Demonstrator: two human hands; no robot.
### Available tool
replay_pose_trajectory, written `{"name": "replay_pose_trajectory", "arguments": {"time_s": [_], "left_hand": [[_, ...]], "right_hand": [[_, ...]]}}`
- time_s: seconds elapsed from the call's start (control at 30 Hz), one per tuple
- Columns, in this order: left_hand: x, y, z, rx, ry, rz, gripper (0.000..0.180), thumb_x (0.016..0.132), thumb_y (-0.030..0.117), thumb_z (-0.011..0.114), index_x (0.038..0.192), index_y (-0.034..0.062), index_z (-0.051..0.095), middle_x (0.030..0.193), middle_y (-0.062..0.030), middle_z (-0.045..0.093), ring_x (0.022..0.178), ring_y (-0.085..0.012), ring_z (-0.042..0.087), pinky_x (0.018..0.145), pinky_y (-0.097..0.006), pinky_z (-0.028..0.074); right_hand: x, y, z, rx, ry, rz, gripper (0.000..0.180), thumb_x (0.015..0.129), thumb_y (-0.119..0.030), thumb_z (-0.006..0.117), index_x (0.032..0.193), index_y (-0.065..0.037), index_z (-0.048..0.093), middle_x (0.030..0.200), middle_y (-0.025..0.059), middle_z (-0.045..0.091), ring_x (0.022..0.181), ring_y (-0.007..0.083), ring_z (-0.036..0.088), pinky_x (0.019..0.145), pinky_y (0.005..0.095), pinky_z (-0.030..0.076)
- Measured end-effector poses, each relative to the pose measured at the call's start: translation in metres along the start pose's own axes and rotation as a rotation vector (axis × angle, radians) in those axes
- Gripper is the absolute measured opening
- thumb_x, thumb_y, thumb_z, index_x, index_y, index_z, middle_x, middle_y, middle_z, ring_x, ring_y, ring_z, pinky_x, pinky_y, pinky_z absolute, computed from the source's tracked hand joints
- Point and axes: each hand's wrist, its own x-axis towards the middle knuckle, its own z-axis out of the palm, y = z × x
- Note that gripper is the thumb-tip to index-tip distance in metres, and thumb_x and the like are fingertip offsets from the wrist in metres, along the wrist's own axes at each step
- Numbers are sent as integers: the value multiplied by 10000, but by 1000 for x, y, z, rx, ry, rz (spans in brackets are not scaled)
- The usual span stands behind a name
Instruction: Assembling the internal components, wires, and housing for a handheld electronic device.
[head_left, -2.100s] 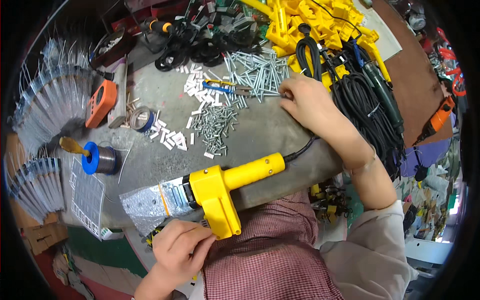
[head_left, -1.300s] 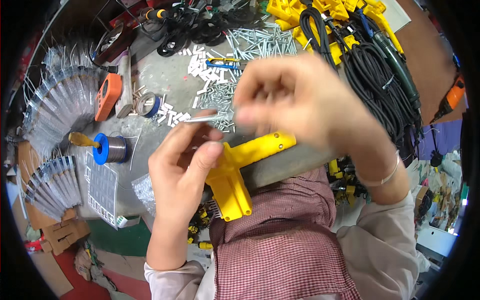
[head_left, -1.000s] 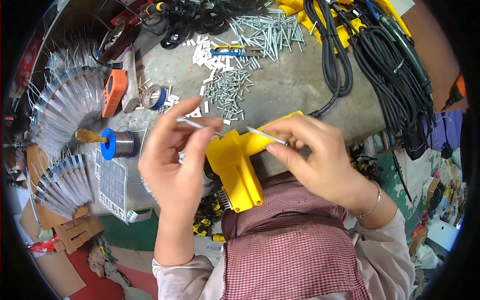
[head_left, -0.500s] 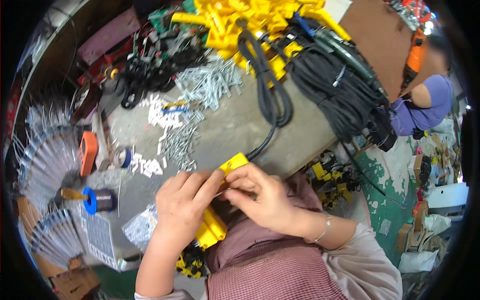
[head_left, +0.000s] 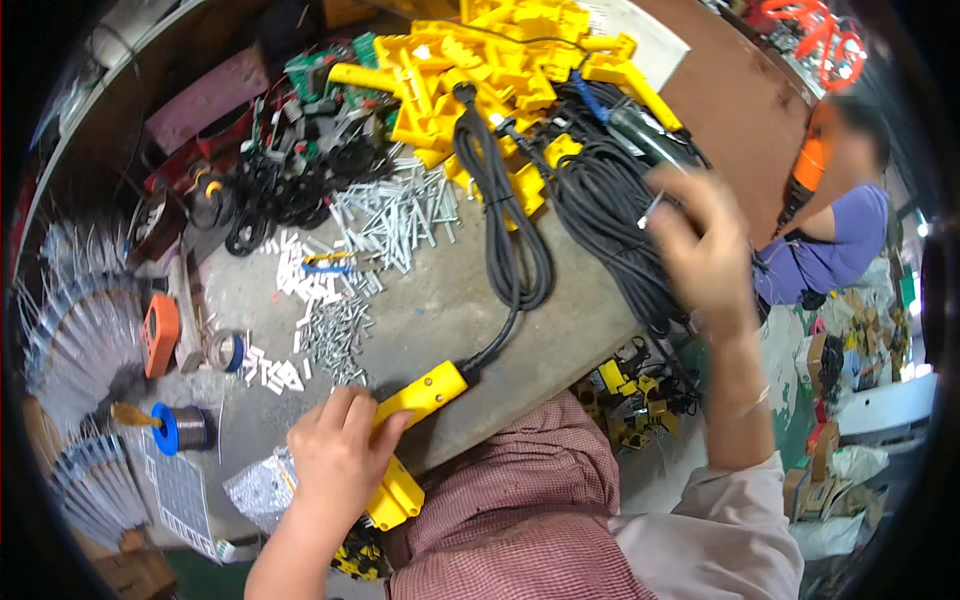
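My left hand (head_left: 335, 452) is closed around a long yellow plastic housing (head_left: 432, 392), thumb on top, at the table's near edge. Two screw holes show near its far end, where a black cable (head_left: 490, 348) comes out and runs to a tied bundle. My right hand (head_left: 708, 250) is raised at the right, smeared by motion, over the coiled black cables. Just beyond its fingers lies a dark green, pen-shaped power tool (head_left: 645, 135) with a blue end. Whether the fingers touch it cannot be made out.
Yellow housings (head_left: 500, 70) are heaped at the back. Long metal screws (head_left: 400, 215), small screws (head_left: 338, 335) and white pieces (head_left: 272, 370) lie in piles. A blue solder spool (head_left: 180, 428) and an orange tool (head_left: 160, 335) stand left. A person in purple (head_left: 835, 245) sits at right.
My right hand has left the yellow housing and swung up and right toward the green tool. My left hand still grips the housing, which sits slightly lower and further left in view.
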Motion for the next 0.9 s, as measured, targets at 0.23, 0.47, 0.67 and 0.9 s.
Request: {"name": "replay_pose_trajectory", "arguments": {"time_s": [0.23,0.47,0.67,0.9], "left_hand": [[18,21,14,215,-90,222,421,656,140,784,1018,20,606,827,-85,628,691,-250,641,654,-367,511],[17,23,20,152,-29,160,131,695,81,622,810,29,585,702,-66,559,619,-215,591,602,-330,479],[19,17,13,-108,-39,19,352,648,109,781,962,41,638,853,-67,602,777,-260,606,665,-376,488],[16,19,15,-120,-23,-6,422,619,150,790,1003,26,665,838,-66,585,775,-254,580,666,-368,478]], "right_hand": [[49,153,-14,-462,-140,-4,733,785,-225,776,1438,-137,455,1305,209,589,1202,357,574,991,408,466],[28,49,-14,1122,-201,321,731,880,-241,632,1472,42,308,987,92,532,933,184,570,840,302,507],[-11,-98,32,1377,-165,-44,818,776,-366,614,1399,82,330,846,48,413,746,149,447,748,326,404],[-33,-140,70,1394,-263,44,577,841,-545,639,1068,-54,437,723,50,514,568,162,524,598,316,462]]}}
